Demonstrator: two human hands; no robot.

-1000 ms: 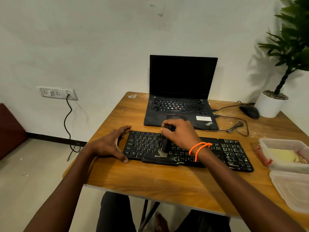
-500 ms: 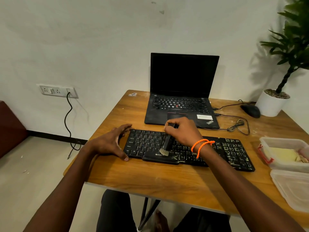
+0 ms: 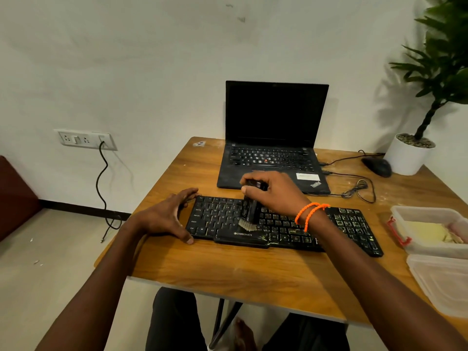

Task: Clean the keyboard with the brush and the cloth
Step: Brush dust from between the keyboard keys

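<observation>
Head view shows the keyboard lying near the table's front edge. Spread along its left end, the left hand presses flat, likely to stop it sliding. Fingers of the right hand curl round the brush, bristles down on the left-centre keys. No cloth is identifiable.
</observation>
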